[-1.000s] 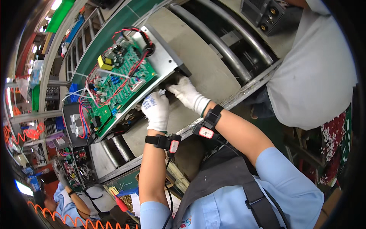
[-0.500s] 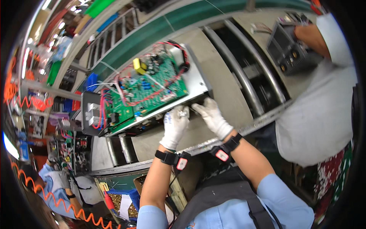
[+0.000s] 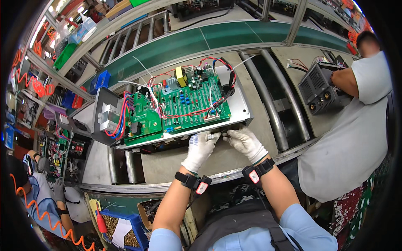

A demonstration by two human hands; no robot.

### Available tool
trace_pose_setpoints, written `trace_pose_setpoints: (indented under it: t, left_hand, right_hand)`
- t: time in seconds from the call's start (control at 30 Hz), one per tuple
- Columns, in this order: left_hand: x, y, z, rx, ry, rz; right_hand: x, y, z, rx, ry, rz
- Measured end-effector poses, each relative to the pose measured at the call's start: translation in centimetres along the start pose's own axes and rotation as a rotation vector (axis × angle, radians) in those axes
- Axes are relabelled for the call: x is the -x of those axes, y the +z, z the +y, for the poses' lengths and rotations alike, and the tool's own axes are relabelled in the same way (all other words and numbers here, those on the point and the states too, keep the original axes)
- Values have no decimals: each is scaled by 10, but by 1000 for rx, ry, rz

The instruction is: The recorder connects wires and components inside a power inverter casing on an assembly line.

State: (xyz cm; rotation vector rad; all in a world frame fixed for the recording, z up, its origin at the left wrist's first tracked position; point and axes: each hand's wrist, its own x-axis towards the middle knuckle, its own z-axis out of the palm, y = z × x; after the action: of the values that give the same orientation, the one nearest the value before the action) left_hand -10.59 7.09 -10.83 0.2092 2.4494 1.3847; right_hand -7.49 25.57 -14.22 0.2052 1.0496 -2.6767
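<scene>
A metal chassis (image 3: 241, 108) carries a green circuit board (image 3: 197, 98) with red wires, white cable ties and a yellow transformer (image 3: 181, 76). At its near long side, toward the right corner, both my gloved hands work close together. My left hand (image 3: 198, 151) is closed, pinching a small white piece (image 3: 212, 137) that could be a connector. My right hand (image 3: 247, 145) has its thumb and fingertips pressed together, facing the left fingertips. Whatever sits in that right pinch is dark and too small to name. The chassis's near side is partly hidden by my hands.
Metal rollers (image 3: 268, 100) lie right of the chassis. Farther right, a person handles a dark vented unit (image 3: 321, 90). Another gloved person works at the lower left, near an orange coiled hose (image 3: 42, 215). Below the bench edge stands a blue bin (image 3: 140, 228) of small brass-coloured parts.
The view has shifted, and the chassis appears farther right. My hands stay at its near side, with the right fingertips now closed together and nearer the left ones.
</scene>
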Motion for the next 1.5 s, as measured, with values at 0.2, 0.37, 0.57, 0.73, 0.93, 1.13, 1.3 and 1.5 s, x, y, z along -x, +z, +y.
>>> trace_pose_setpoints:
  t: [0.2, 0.37, 0.57, 0.73, 0.93, 1.13, 1.3, 1.5]
  left_hand:
    - [3, -2, 10, -125, 117, 58]
    - [0, 3, 9, -74, 48, 48]
    - [-1, 16, 10, -160, 41, 96]
    - [-12, 28, -18, -203, 42, 178]
    - [-11, 34, -11, -568, 309, 344]
    - [-23, 40, -3, -755, 248, 356]
    - [-27, 42, -13, -920, 258, 283]
    - [35, 13, 11, -288, 142, 231]
  right_hand:
    - [5, 3, -7, 317, -40, -69]
    - [1, 14, -2, 106, -29, -40]
    - [8, -5, 26, 70, -108, 196]
    - [36, 20, 26, 61, -101, 203]
    - [36, 22, 11, 321, -198, 159]
    - [21, 27, 9, 135, -174, 281]
    - [35, 26, 21, -221, -50, 131]
    - [91, -14, 24, 369, 288, -42]
